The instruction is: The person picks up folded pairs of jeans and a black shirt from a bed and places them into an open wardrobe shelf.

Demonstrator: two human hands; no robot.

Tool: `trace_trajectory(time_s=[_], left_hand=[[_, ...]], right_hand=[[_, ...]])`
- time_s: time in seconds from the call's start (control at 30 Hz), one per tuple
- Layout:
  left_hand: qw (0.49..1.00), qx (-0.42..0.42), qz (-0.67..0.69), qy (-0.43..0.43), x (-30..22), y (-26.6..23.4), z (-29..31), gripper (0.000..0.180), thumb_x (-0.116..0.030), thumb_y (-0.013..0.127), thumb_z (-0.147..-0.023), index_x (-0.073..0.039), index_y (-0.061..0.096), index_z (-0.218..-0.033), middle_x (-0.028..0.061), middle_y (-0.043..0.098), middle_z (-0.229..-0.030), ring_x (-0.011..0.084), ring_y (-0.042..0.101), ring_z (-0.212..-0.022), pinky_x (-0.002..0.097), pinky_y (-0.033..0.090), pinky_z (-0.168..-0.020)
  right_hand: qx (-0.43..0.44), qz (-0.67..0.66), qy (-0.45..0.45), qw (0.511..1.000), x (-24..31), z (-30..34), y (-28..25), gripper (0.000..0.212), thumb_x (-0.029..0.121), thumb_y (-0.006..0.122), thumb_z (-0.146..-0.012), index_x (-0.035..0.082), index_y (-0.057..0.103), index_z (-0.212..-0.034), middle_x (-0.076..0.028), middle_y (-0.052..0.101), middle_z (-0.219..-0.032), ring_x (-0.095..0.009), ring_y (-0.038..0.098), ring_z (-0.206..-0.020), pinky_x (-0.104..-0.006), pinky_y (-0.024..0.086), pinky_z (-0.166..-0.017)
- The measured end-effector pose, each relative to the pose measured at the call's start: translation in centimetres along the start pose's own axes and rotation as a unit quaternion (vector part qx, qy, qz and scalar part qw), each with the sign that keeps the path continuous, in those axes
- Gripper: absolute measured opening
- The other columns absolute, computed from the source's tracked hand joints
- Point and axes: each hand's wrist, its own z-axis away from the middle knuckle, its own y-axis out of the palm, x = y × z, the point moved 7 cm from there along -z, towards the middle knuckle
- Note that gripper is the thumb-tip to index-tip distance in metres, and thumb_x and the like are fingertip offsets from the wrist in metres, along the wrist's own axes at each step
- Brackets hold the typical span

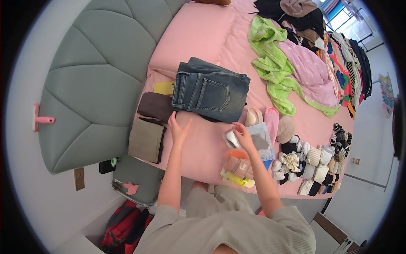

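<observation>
A folded stack of dark blue jeans [213, 93] lies on the bed, its back pocket facing up. Just below the jeans' left lower corner is my left hand [179, 128], thumb and fingers spread, with nothing in it. My right hand [243, 136] is by the jeans' right lower corner, fingers apart and bent; whether a fingertip touches the denim, I cannot tell. Under that hand sits a small white item [230, 139] in clear wrapping. Left of the jeans lie a folded dark brown garment [156, 106] and a folded olive-grey garment [146, 139].
The pink bed [198, 135] meets a grey padded headboard [93, 67] at left. Rolled socks [313, 163] stand in rows at right. A green and pink blanket [275, 63] lies crumpled behind, near piled clothes [347, 67]. Packaged items [239, 167] sit near the front edge.
</observation>
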Motion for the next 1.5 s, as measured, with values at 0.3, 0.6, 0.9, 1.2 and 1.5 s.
trace_trajectory(time_s=[0.3,0.6,0.9,1.2,1.5], left_hand=[[0.998,0.044,-0.044,-0.017,1.2,1.0,-8.4,0.094,-0.036,0.078,-0.066,-0.004,0.026,-0.137,0.0225,0.031,-0.136,0.0353,0.034,-0.125,0.0413,0.031,-0.102],[0.974,0.218,0.065,0.018,1.8,4.1,-13.8,0.099,-0.026,0.082,-0.061,0.002,0.024,-0.136,0.0215,0.041,-0.130,0.0304,0.044,-0.118,0.0370,0.037,-0.098],[0.967,0.243,0.080,-0.017,3.3,4.7,-15.5,0.085,-0.027,0.084,-0.055,0.005,0.039,-0.119,0.0192,0.049,-0.113,0.0277,0.050,-0.103,0.0361,0.041,-0.089],[0.943,0.278,0.183,-0.017,0.5,3.2,-12.0,0.085,-0.020,0.082,-0.058,0.002,0.038,-0.127,0.0144,0.053,-0.115,0.0234,0.053,-0.104,0.0328,0.041,-0.090],[0.906,0.183,0.330,-0.194,-2.7,-0.5,-3.9,0.078,-0.010,0.073,-0.055,-0.001,0.040,-0.126,0.0128,0.054,-0.109,0.0240,0.055,-0.098,0.0334,0.045,-0.086]], right_hand=[[-0.139,-0.037,0.080,0.986,-7.3,-5.0,-0.2,0.059,0.012,0.062,-0.081,0.005,0.036,-0.133,-0.016,0.048,-0.123,-0.023,0.048,-0.111,-0.0337,0.041,-0.091],[-0.254,-0.119,0.029,0.960,-10.1,-9.5,-1.0,0.066,0.012,0.063,-0.079,-0.006,0.030,-0.133,-0.018,0.046,-0.126,-0.023,0.045,-0.115,-0.0314,0.035,-0.098],[-0.197,-0.080,0.170,0.962,-7.7,-10.3,-2.4,0.060,0.026,0.069,-0.075,-0.002,0.045,-0.123,-0.014,0.057,-0.112,-0.020,0.055,-0.099,-0.0295,0.043,-0.087],[-0.112,-0.221,0.083,0.965,-2.7,-6.4,-2.1,0.075,0.005,0.073,-0.063,0.004,0.038,-0.130,-0.007,0.053,-0.115,-0.017,0.049,-0.107,-0.0292,0.039,-0.092],[-0.107,-0.296,0.106,0.943,0.1,-1.5,-5.2,0.065,0.007,0.069,-0.063,0.004,0.048,-0.124,-0.007,0.056,-0.112,-0.017,0.052,-0.104,-0.0281,0.041,-0.090]])
